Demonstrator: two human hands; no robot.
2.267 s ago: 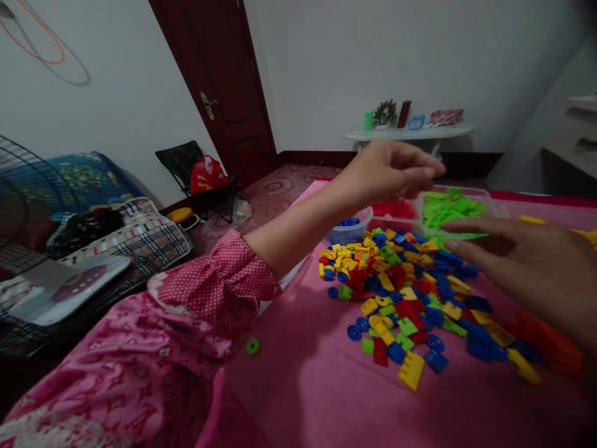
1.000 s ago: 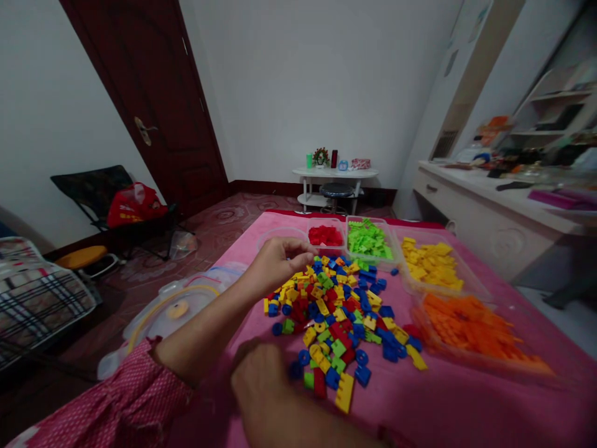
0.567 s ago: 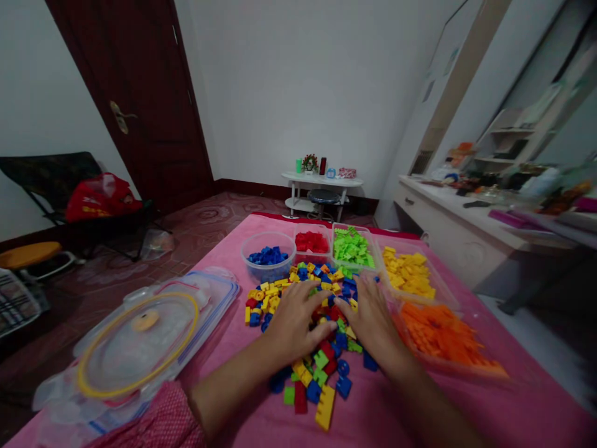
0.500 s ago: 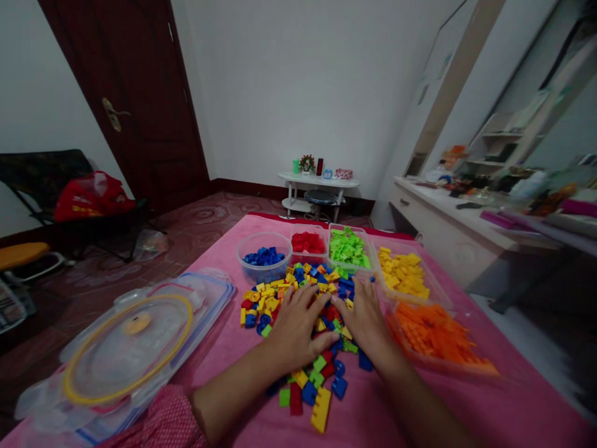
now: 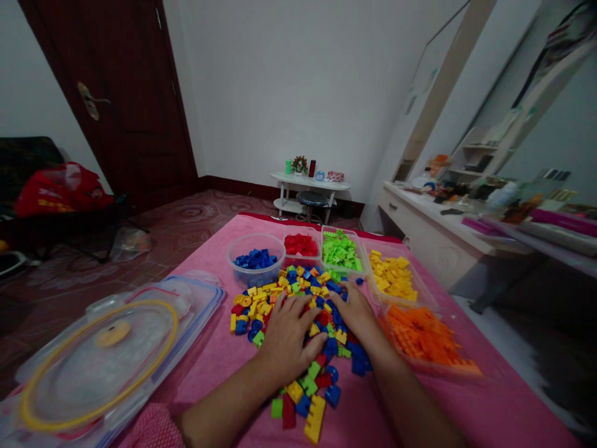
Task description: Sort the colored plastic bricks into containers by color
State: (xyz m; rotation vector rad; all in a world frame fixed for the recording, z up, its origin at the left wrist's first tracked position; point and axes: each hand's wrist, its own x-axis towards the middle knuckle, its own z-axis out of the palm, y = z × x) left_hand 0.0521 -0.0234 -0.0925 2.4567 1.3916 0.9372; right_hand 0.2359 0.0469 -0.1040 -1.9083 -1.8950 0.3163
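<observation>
A mixed pile of toy building bricks [image 5: 261,302] in yellow, blue, red and green spreads over the pink cloth. My left hand [image 5: 290,333] lies palm down on the pile's middle, fingers stretched and thumb apart. To its right, my right hand [image 5: 358,316] rests on the pile's right side with its thumb out from the fingers. Its fingertips touch bricks, partly hidden. Blue bricks [image 5: 359,359] lie by my right wrist. Close to me are a long yellow brick [image 5: 314,419] and a red brick [image 5: 288,412].
Behind the pile stand a round tub of blue bricks [image 5: 255,259] and boxes of red bricks [image 5: 301,245] and green bricks [image 5: 342,250]. Boxes of yellow bricks [image 5: 392,275] and orange bricks [image 5: 424,336] line the right. Clear lids [image 5: 112,367] lie stacked at the left.
The view has turned slightly right. More blue bricks now show beside my right wrist, and my right hand has shifted slightly on the pile. My left hand stays spread on the bricks.
</observation>
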